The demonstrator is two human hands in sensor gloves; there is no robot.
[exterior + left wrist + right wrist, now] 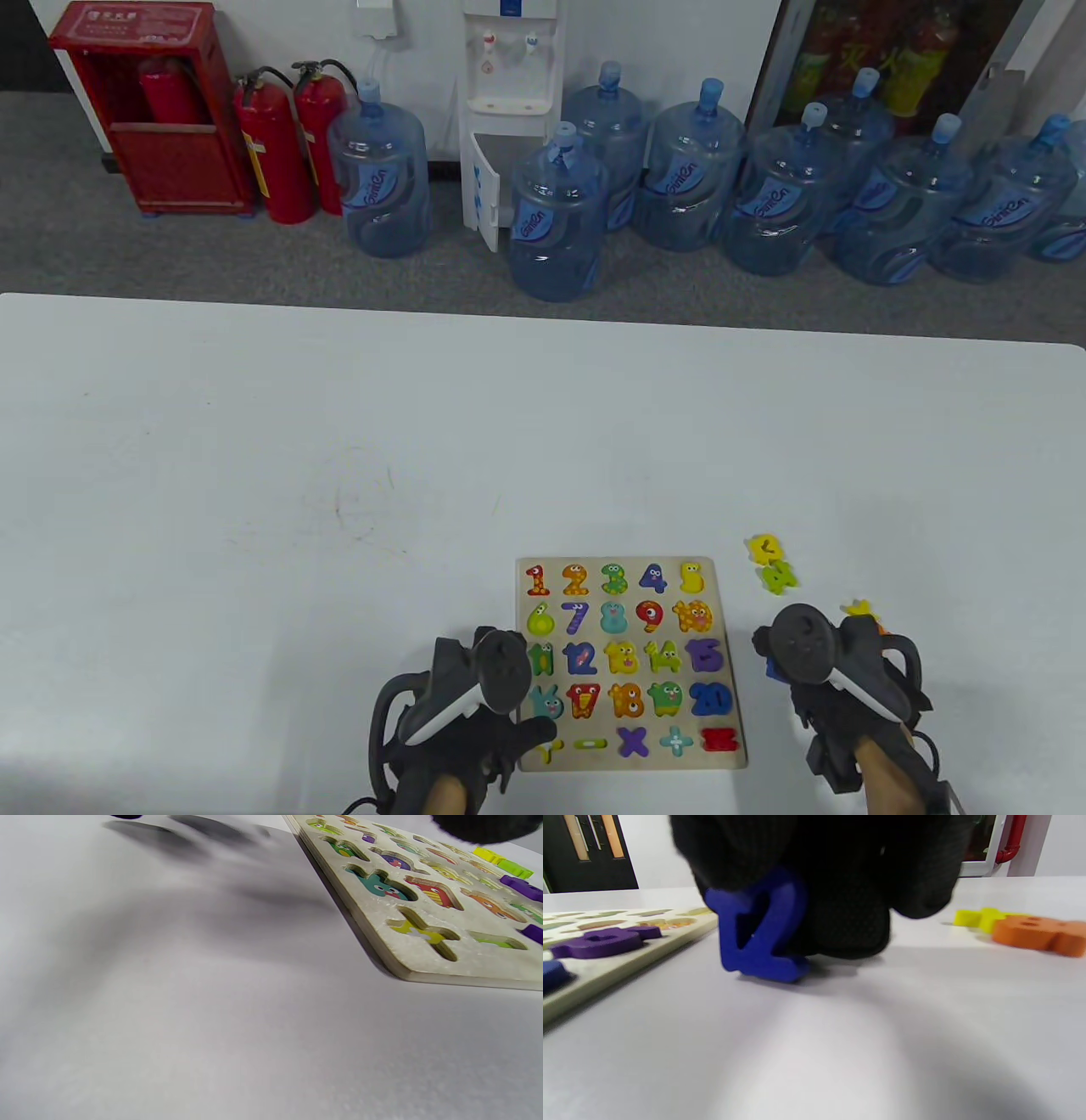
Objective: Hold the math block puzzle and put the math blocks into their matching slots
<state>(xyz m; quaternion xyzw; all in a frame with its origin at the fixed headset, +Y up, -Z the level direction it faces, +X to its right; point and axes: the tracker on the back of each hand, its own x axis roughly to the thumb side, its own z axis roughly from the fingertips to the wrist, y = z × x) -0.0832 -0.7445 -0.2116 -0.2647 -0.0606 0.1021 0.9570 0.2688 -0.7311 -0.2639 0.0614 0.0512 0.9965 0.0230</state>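
From the table view I see the math block puzzle [629, 662], a pale wooden square board with rows of bright cartoon numbers and a bottom row of operator signs, lying on the white table [339, 475] near its front edge. My left hand [475, 722] rests at the board's lower left corner, a fingertip lying over the edge by the yellow sign; how far the other fingers curl I cannot tell. My right hand [827, 679] sits just right of the board, with a yellow block [765, 548] and a green block [779, 576] lying loose beyond it. In the left wrist view most slots are empty recesses with pictures printed inside, while a purple block [522, 887] stands proud of the board. In the right wrist view my gloved fingers [840, 899] curl around a dark blue block [759, 929], tilted up with its lower edge touching the table beside the board; an orange block [1039, 934] lies well apart.
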